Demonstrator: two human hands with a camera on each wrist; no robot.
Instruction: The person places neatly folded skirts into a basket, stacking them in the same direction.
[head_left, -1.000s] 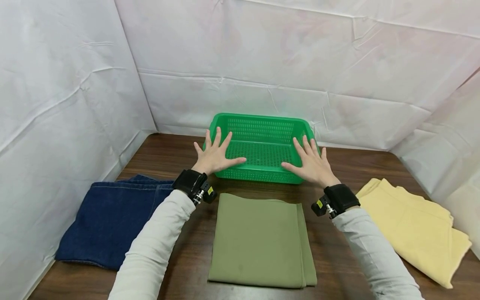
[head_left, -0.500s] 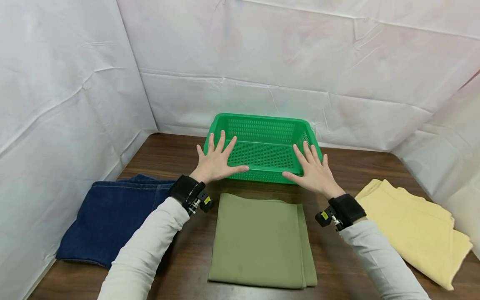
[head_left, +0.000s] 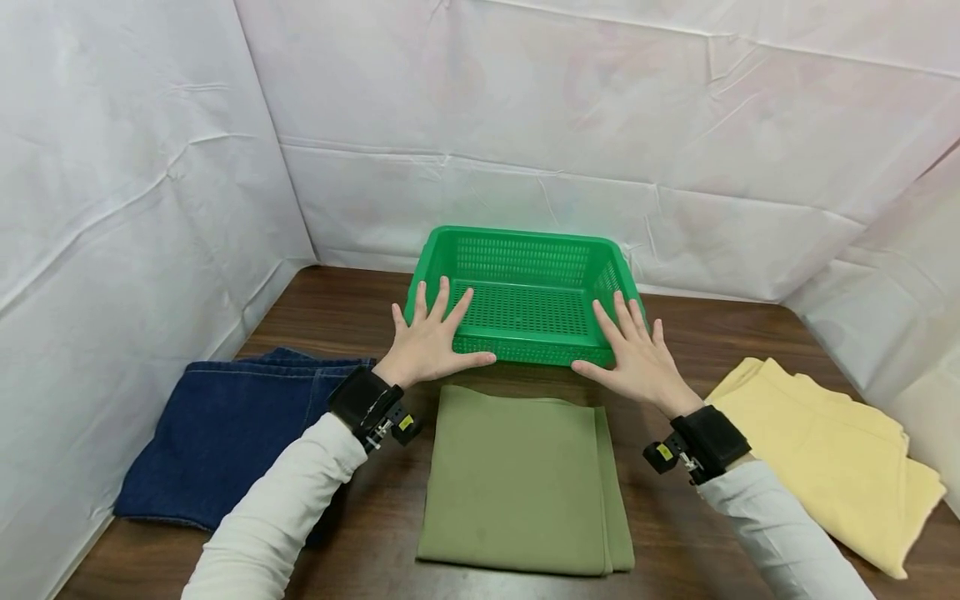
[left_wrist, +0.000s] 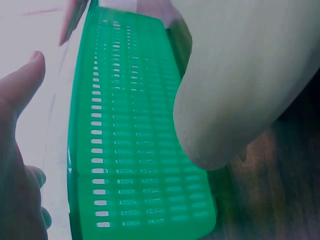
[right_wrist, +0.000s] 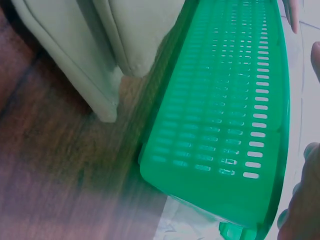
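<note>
Both hands hover with fingers spread and hold nothing. In the head view, my left hand (head_left: pixel 426 346) is over the near left corner of a green plastic basket (head_left: pixel 525 351); my right hand (head_left: pixel 637 362) is over its near right corner. A folded olive-green cloth (head_left: pixel 517 483) lies on the table just in front of the basket, below and between the wrists. Each wrist view shows the basket's slotted side (left_wrist: pixel 135 150), part of the hand at the outer edge, and a folded edge of the olive cloth (right_wrist: pixel 135 40).
Folded dark blue denim (head_left: pixel 225 442) lies at the left, partly behind the left forearm. A folded yellow cloth (head_left: pixel 825 458) lies at the right beside the right forearm. White sheeting (head_left: pixel 525 108) walls off the back and sides of the brown wooden table (head_left: pixel 337 300).
Both hands have drawn back a little toward the body, still spread, and moved slightly apart. The basket and the folded cloths have stayed in place.
</note>
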